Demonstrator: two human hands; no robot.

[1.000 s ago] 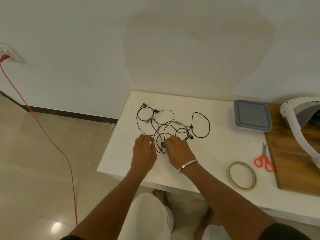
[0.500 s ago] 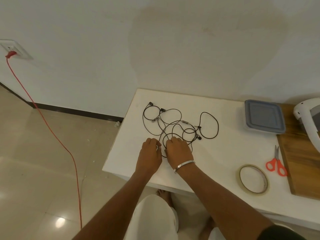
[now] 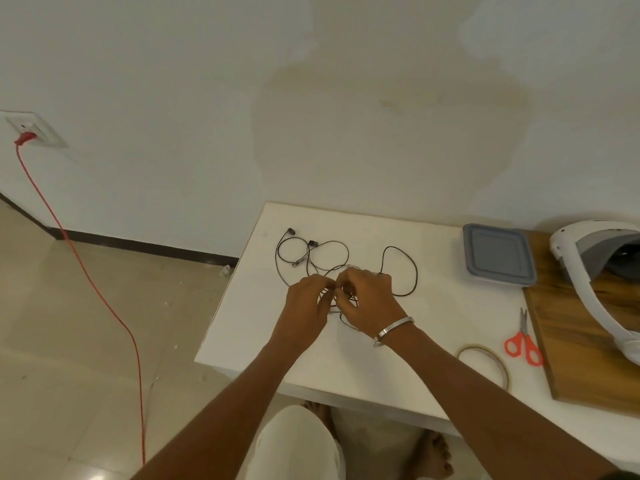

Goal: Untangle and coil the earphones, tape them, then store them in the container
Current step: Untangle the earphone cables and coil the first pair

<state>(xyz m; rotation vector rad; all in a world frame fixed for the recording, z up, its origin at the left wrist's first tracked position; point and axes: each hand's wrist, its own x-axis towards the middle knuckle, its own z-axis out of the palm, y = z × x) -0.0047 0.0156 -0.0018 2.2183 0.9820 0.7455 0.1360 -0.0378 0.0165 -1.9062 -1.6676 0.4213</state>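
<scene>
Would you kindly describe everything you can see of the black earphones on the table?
The earphones are thin black cable, tangled in loose loops on the white table. Two earbuds lie at the far left, with a small silvery piece just below them. One large loop trails right. The left hand and right hand pinch the knotted middle.

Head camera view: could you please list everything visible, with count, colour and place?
earphones: one tangle, black, table's left part
container: one, grey lid on, table's far right
scissors: one, red handles, beside the board
tape roll: one, yellowish, near edge, partly behind the right forearm
wooden board: one, brown, table's right end
white headset: one, on the board
table: one, white
red cable: one, wall socket to floor
left hand: grip on the cord
right hand: grip on the cord
</scene>
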